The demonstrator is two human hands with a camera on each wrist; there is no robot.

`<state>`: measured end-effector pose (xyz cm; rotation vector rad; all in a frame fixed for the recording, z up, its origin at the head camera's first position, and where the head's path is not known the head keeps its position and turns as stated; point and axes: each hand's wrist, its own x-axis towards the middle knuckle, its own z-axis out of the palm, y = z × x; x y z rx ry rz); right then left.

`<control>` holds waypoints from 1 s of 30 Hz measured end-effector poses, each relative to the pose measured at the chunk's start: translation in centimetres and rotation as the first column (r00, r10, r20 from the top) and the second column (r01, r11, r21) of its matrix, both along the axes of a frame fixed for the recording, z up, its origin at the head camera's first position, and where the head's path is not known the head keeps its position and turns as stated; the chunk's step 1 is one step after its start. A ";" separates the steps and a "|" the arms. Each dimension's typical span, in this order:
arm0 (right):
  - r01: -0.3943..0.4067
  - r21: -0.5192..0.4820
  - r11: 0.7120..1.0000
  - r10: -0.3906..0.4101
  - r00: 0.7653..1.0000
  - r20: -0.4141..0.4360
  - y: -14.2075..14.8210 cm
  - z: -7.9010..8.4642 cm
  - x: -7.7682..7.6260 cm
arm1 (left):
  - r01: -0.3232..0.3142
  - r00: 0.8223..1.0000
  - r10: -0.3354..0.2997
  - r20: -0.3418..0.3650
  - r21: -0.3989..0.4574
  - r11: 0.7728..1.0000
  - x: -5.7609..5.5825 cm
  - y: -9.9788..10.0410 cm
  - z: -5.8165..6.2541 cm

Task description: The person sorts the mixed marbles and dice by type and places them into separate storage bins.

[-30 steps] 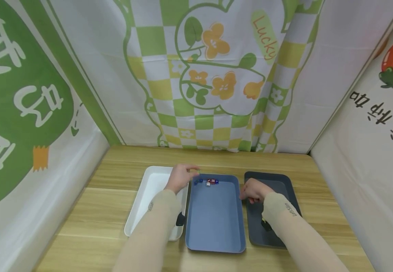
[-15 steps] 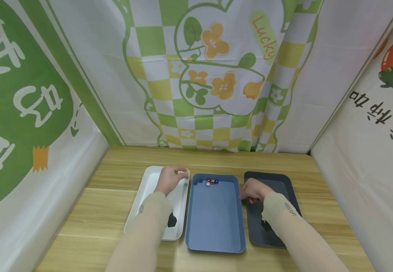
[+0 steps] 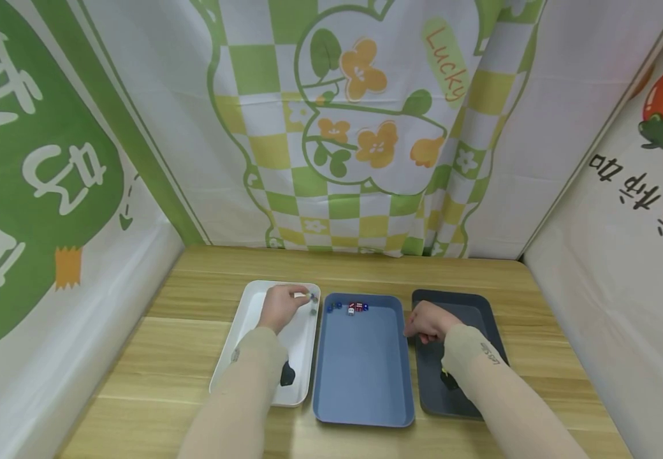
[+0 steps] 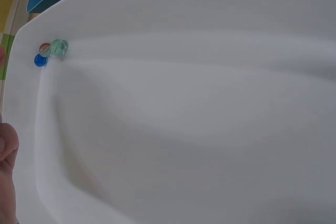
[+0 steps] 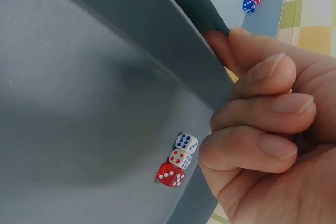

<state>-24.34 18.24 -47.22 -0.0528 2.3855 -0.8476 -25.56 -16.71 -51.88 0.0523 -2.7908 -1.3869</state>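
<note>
The left hand [image 3: 278,306] was over the far left corner of the blue tray [image 3: 366,363] a second ago; it has since swung left and now sits over the white tray [image 3: 296,335], fingertips at its far right corner. I cannot tell whether thumb and forefinger pinch anything there: the head view is too small, and the left wrist view cuts the fingers off. The right hand [image 3: 431,320] has not moved, its thumb and forefinger seeming to pinch the blue tray's right edge, other fingers curled

Just beside the left fingertips, the glass marbles [image 4: 59,47] lie in the white tray's far right corner, blue, reddish and green, more plainly in view than half a second ago. That suggests the left hand's work is now at this corner

Farther out, the dice [image 3: 359,306] and small dark blue pieces [image 3: 335,306] along the blue tray's far edge look unmoved. Three more dice, two white and one red [image 5: 177,161], lie by the far edge of the dark tray [image 3: 431,370], rightmost on the desk [image 3: 153,357]
</note>
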 end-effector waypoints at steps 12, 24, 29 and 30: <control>-0.010 -0.012 1.000 0.010 1.000 0.005 0.2 -0.1 -0.2 | -0.025 0.999 0.026 0.022 -0.010 1.000 0.2 -0.1 -0.5; 0.001 0.001 1.000 -0.001 1.000 0.006 0.1 -0.1 -0.1 | -0.026 0.998 0.027 0.052 -0.017 1.000 0.3 0.1 -1.0; -0.003 0.002 1.000 0.003 1.000 0.003 0.1 -0.1 -0.1 | -0.019 0.998 0.020 0.057 -0.030 0.999 0.4 0.1 -1.3; -0.002 0.001 1.000 0.002 1.000 0.003 0.1 -0.1 -0.1 | -0.018 0.998 0.020 0.058 -0.032 0.999 0.4 0.1 -1.3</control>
